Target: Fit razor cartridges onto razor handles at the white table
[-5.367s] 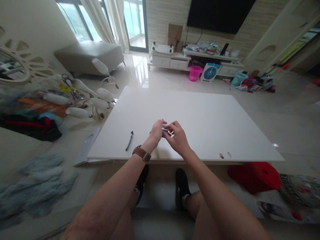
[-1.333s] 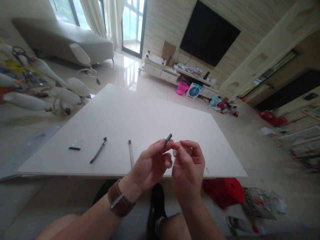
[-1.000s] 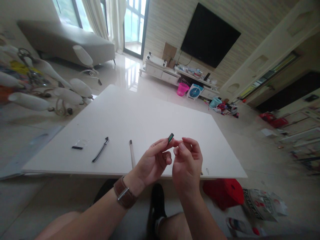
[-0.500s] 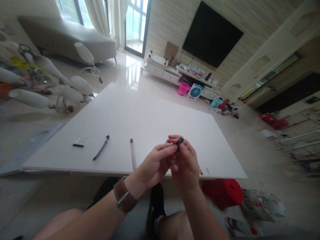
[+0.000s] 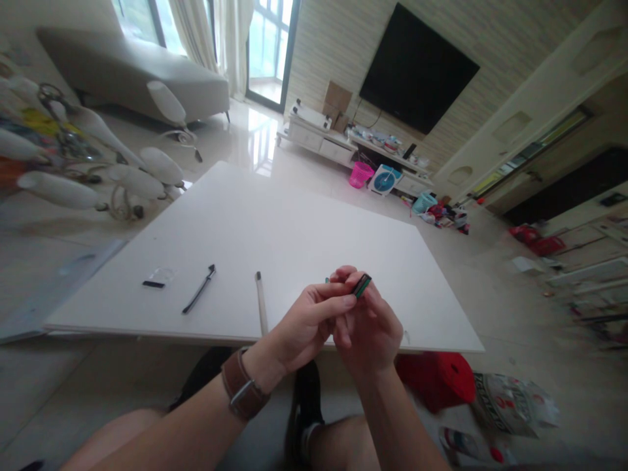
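Hands meet just right of the pale tube (image 5: 260, 304), above the near edge of the desk (image 5: 294, 222).

Grip, left hand (image 5: 307, 324): narrow, thumb and forefinger pinched on a small green piece (image 5: 362, 286).
Grip, right hand (image 5: 370, 330): fingers curled close on the same green piece, whose top end sticks out above the fingertips.

Status, as judged: 3 parts lie loose and apart, namely the pale tube, a black clip (image 5: 199, 298) left of it, and a black strip (image 5: 154, 284) further left. None is joined to the green piece.

Room: wide bare desk beyond the pale tube and to its right. The near edge runs close under the hands, so anything dropped there could go to the floor.
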Available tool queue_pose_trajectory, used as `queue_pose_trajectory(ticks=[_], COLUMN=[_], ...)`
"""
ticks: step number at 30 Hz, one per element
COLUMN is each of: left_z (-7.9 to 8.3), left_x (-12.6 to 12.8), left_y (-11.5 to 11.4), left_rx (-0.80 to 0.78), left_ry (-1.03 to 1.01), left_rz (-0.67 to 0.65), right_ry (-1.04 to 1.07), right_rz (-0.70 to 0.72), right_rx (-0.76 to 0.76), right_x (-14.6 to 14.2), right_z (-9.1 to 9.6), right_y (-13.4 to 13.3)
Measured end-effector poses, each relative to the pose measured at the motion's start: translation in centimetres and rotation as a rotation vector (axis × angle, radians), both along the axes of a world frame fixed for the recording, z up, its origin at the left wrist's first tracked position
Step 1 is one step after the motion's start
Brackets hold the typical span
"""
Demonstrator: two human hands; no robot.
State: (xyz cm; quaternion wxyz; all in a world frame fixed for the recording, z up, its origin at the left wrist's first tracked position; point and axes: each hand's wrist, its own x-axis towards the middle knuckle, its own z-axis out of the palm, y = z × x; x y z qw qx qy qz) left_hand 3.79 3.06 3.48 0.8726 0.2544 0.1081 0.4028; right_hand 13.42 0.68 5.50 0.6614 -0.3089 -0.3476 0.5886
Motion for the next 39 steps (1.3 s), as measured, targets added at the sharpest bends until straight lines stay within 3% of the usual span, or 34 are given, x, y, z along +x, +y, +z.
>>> queue_pose_trajectory(ticks=[39], left_z=[0.19], left_x=[0.07], left_y=[-0.38], left_rx=[-0.011], left_ry=[0.018], left_rz=[0.069], right_ry=[-0.009], right_rz=[-0.031], right_rx=[-0.007], right_x=[0.28], right_z=[-0.57], right_y=[0.13])
